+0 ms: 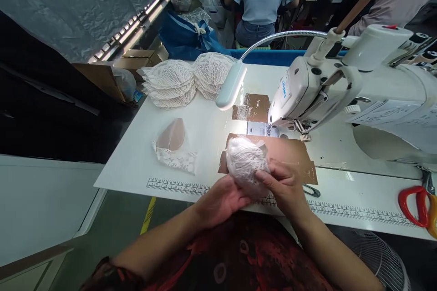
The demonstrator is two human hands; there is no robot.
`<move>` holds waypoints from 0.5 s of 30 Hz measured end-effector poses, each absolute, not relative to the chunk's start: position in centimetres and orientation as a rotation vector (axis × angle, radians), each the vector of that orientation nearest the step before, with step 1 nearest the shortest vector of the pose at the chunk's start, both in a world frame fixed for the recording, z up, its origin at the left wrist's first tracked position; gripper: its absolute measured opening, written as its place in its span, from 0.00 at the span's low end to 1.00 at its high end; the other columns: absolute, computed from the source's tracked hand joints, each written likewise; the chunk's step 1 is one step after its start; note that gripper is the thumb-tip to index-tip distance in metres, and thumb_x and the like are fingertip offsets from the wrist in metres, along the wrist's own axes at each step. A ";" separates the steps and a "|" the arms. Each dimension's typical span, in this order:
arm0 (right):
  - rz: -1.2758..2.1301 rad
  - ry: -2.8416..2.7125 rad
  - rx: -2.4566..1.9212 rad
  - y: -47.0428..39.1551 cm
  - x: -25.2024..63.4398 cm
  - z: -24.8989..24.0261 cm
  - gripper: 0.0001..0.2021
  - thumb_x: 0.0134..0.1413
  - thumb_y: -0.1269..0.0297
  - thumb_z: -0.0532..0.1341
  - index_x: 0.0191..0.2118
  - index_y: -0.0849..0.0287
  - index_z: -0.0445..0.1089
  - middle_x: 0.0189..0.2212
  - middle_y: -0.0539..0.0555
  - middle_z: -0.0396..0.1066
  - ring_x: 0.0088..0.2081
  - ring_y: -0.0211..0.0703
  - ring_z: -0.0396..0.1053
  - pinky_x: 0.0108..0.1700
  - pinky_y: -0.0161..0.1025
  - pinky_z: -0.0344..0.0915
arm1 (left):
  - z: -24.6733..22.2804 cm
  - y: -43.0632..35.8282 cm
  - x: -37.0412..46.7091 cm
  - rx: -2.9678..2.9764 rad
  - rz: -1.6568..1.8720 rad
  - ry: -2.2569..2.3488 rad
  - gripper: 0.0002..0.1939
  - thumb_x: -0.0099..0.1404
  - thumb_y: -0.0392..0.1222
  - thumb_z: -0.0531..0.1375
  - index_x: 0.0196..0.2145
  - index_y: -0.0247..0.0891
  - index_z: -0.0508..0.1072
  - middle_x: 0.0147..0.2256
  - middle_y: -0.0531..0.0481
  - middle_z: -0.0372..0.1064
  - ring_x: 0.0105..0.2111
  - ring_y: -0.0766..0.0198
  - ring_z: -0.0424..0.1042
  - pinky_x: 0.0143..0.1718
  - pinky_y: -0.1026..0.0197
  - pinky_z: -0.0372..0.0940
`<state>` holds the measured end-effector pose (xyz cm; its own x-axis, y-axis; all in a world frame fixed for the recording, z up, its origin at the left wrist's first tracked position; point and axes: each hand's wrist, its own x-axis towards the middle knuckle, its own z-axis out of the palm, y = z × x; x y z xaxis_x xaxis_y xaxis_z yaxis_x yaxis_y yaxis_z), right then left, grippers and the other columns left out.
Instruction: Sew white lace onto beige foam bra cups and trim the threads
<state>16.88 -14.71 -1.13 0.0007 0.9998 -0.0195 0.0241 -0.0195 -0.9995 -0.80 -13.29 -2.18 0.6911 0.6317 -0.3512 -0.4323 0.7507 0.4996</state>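
Cradles a white lace-covered cup (246,161) from its near left side in the left hand (227,200), fingers partly hidden beneath; pinches its right edge between thumb and fingers of the right hand (283,182). Holds it over the left part of the brown sheet (293,157), on the near side of the JUKI sewing machine (297,88). Has a beige cup with lace (172,136) to the left on the white table (128,159), two lace stacks (170,82) at far left, red-handled scissors (406,204) at near right.
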 end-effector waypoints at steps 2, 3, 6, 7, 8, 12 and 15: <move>1.237 -1.211 -1.273 -14.6 16.1 -1.5 0.14 0.52 0.55 0.66 0.21 0.57 0.71 0.22 0.49 0.65 0.27 0.39 0.60 0.30 0.37 0.59 | -2.3 -13.4 0.3 0.374 0.678 0.651 0.26 0.51 0.39 0.69 0.49 0.36 0.72 0.43 0.44 0.74 0.43 0.56 0.72 0.46 0.56 0.68; 1.254 -1.134 -1.270 -14.5 15.8 -1.7 0.14 0.50 0.54 0.67 0.22 0.57 0.70 0.21 0.49 0.65 0.26 0.39 0.60 0.30 0.37 0.60 | -2.4 -13.4 0.7 0.357 0.721 0.705 0.25 0.49 0.33 0.67 0.47 0.37 0.73 0.40 0.46 0.75 0.41 0.58 0.73 0.44 0.58 0.68; 1.265 -0.800 -1.211 -14.3 15.8 -2.1 0.14 0.45 0.52 0.69 0.23 0.56 0.68 0.21 0.48 0.67 0.24 0.38 0.62 0.29 0.37 0.63 | -2.9 -13.2 0.2 0.369 0.750 0.754 0.16 0.48 0.29 0.66 0.37 0.36 0.76 0.30 0.50 0.74 0.29 0.65 0.72 0.35 0.62 0.68; 1.250 -0.718 -1.197 -14.3 16.1 -2.2 0.14 0.44 0.52 0.70 0.24 0.55 0.68 0.22 0.48 0.68 0.25 0.39 0.63 0.30 0.37 0.64 | -3.0 -13.2 -0.6 0.418 0.718 0.720 0.09 0.49 0.29 0.65 0.31 0.35 0.76 0.25 0.51 0.72 0.25 0.67 0.70 0.31 0.63 0.66; 1.239 -0.663 -1.188 -14.2 16.4 -2.1 0.14 0.43 0.52 0.70 0.25 0.55 0.68 0.23 0.48 0.70 0.26 0.39 0.65 0.31 0.38 0.66 | -3.0 -13.1 -1.6 0.501 0.651 0.660 0.04 0.51 0.29 0.65 0.25 0.33 0.74 0.21 0.52 0.69 0.22 0.69 0.68 0.28 0.64 0.65; 1.417 -0.727 -1.166 -14.1 17.5 -1.5 0.11 0.43 0.57 0.71 0.31 0.54 0.72 0.26 0.48 0.73 0.28 0.38 0.68 0.32 0.36 0.67 | -1.1 -11.8 -6.0 1.036 0.488 0.429 0.10 0.60 0.36 0.62 0.22 0.32 0.73 0.24 0.47 0.70 0.25 0.66 0.70 0.29 0.64 0.64; 1.583 -1.003 -1.130 -14.3 17.2 -0.9 0.08 0.47 0.60 0.70 0.32 0.56 0.74 0.27 0.49 0.73 0.29 0.37 0.68 0.31 0.34 0.66 | 1.1 -10.5 -7.2 1.426 0.705 0.699 0.25 0.54 0.41 0.69 0.50 0.39 0.72 0.49 0.43 0.70 0.47 0.56 0.69 0.48 0.58 0.65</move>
<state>17.18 -14.29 -0.93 -0.1580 0.9635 -0.2162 -0.2165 -0.2474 -0.9444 -7.18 -10.49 1.12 0.6196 0.7849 -0.0082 -0.0155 0.0227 0.9996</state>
